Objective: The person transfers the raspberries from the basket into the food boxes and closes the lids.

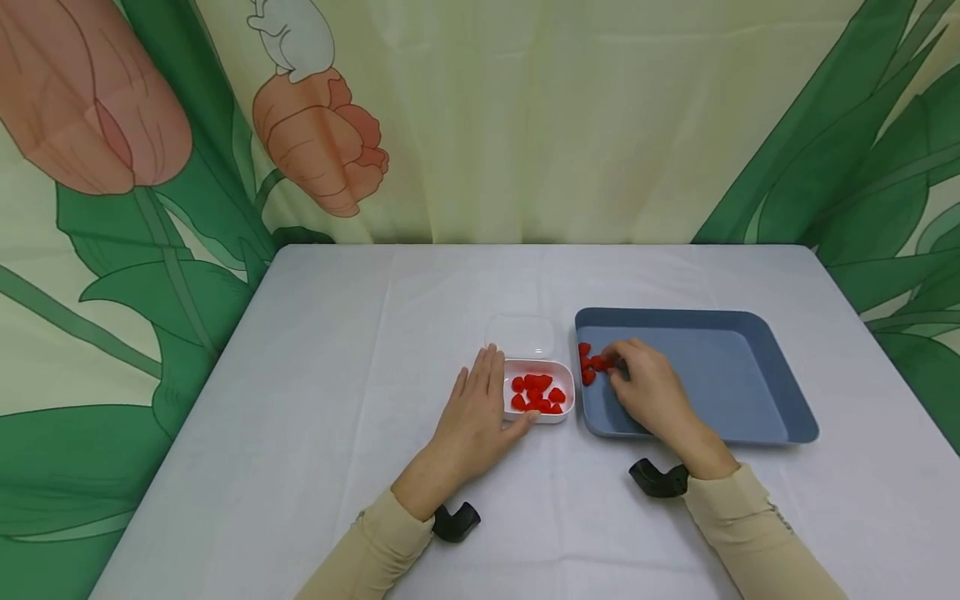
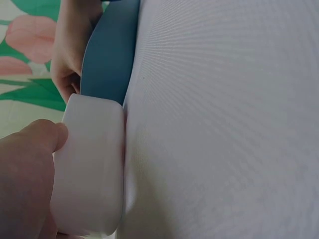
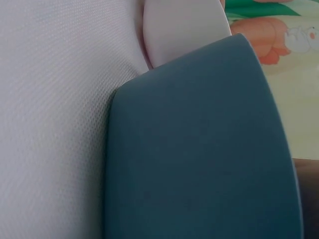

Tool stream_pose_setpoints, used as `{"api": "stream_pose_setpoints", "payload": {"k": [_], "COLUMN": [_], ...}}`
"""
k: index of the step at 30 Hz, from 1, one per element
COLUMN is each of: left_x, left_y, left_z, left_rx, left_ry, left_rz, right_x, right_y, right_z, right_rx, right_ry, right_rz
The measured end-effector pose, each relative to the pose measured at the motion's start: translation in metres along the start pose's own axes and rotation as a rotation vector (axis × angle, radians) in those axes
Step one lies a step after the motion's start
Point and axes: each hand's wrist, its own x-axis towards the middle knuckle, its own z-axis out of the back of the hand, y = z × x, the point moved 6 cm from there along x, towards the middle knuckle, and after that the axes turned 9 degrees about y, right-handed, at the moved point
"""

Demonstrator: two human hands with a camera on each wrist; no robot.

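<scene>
Flat along the left side of a small white container [image 1: 553, 419] lies my left hand [image 1: 472, 412], its fingers straight and together. Its thumb reaches over the near rim, as the left wrist view also shows on the white wall [image 2: 89, 164]. Several small red pieces [image 1: 534, 395] are inside the container. Beside it on the right is a blue-grey tray [image 1: 720, 375] with more red pieces [image 1: 585, 363] at its left end. My right hand [image 1: 648, 387] reaches into the tray there, thumb and fingers curled, pinching a red piece at the fingertips. The right wrist view mostly shows the tray's outer wall [image 3: 199, 134].
Behind the container lies a clear plastic lid [image 1: 520, 336]. A white cloth [image 1: 300, 400] covers the table. Beyond the table's far edge hangs a curtain [image 1: 562, 125] printed with tulips and leaves. The container and tray stand almost side against side.
</scene>
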Motion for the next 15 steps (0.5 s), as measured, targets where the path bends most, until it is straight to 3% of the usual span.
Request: {"api": "stream_pose_setpoints", "payload": {"k": [15], "left_x": [-0.0014], "left_y": [-0.0018], "left_z": [0.0015], "left_rx": [0.004], "left_ry": [0.01], "left_rz": [-0.003], "right_x": [-0.0003], "right_y": [-0.0013], "right_z": [0.0014], "right_rx": [0.007], "right_ry": [-0.019], "right_rz": [0.012]}}
